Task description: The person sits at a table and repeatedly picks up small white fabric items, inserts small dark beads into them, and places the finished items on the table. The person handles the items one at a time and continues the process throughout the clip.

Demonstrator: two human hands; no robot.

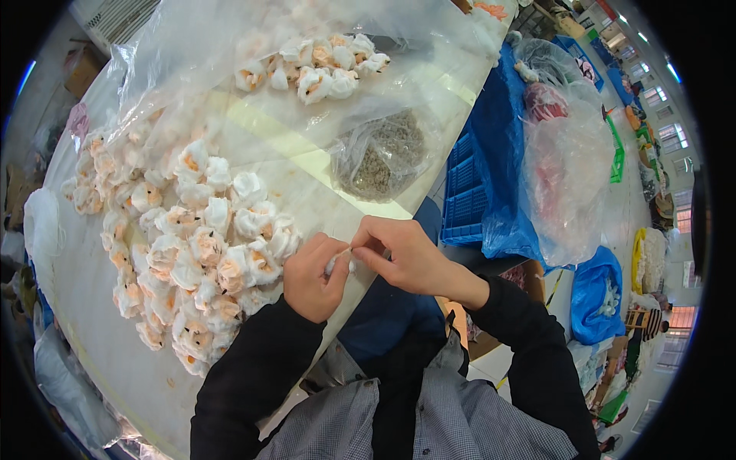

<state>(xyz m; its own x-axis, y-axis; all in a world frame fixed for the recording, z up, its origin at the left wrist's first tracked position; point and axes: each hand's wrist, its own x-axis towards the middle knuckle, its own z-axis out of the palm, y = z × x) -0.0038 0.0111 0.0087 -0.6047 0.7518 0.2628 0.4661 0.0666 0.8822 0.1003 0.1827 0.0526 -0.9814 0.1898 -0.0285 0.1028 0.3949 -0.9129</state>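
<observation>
Risk: small white fabric flower [337, 263], pinched betw. left hand [310, 276] & right hand [402, 257] at near bench [100, 337] edge, could slip off toward lap; left elbow may nudge heap of white-and-peach fabric flowers [192, 261] just left.

Clear plastic bag [381, 156] of grey bits lies mid-table.

Pale table [100, 337], heaped white-orange fabric flowers [192, 253], clear plastic bags [376, 157]

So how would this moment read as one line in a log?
left hand: holds small white flower | right hand: pinches at it | beside: pile of white-orange flowers on table | clear bag of small grey bits
</observation>
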